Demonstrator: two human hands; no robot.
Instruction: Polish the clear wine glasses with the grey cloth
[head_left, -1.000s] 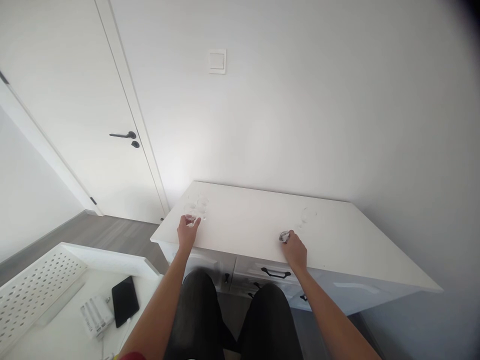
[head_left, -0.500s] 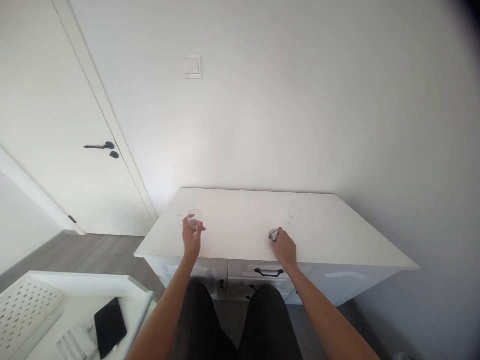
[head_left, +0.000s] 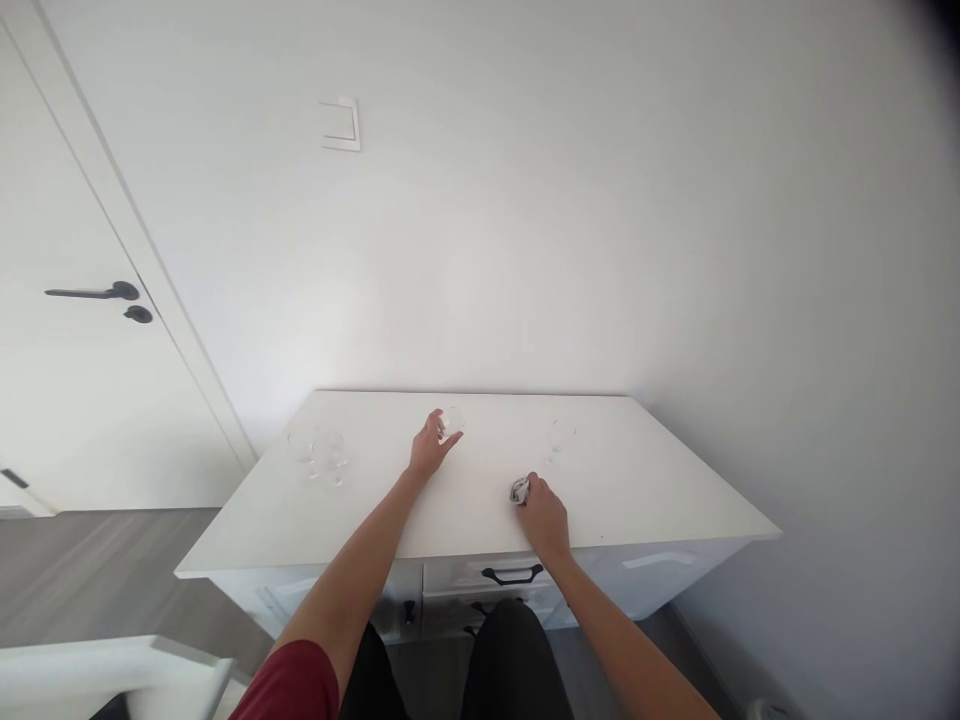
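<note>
My left hand (head_left: 429, 445) reaches to the rear middle of the white cabinet top (head_left: 465, 520), fingers and thumb curved around a small clear glass (head_left: 453, 421). Whether the glass rests on the surface is hard to tell. Closer to the front, my right hand (head_left: 543, 515) is closed on a rolled grey-white cloth (head_left: 519, 490), held low over the top. More clear glasses (head_left: 328, 455) stand to the left, their outlines faint against the white. Another faint clear glass (head_left: 562, 438) is at the right, beyond my right hand.
A plain wall (head_left: 480, 250) rises directly behind the cabinet, with a light switch (head_left: 341, 125) on it. At the left is a door with a black handle (head_left: 97, 291). Drawers with black handles (head_left: 511, 576) face me. A white tray-like piece of furniture (head_left: 82, 660) sits low at left.
My left hand has carried the clear glass rightward from the glasses at the left to the rear middle. My right hand still holds the cloth. The view has shifted to the right.
</note>
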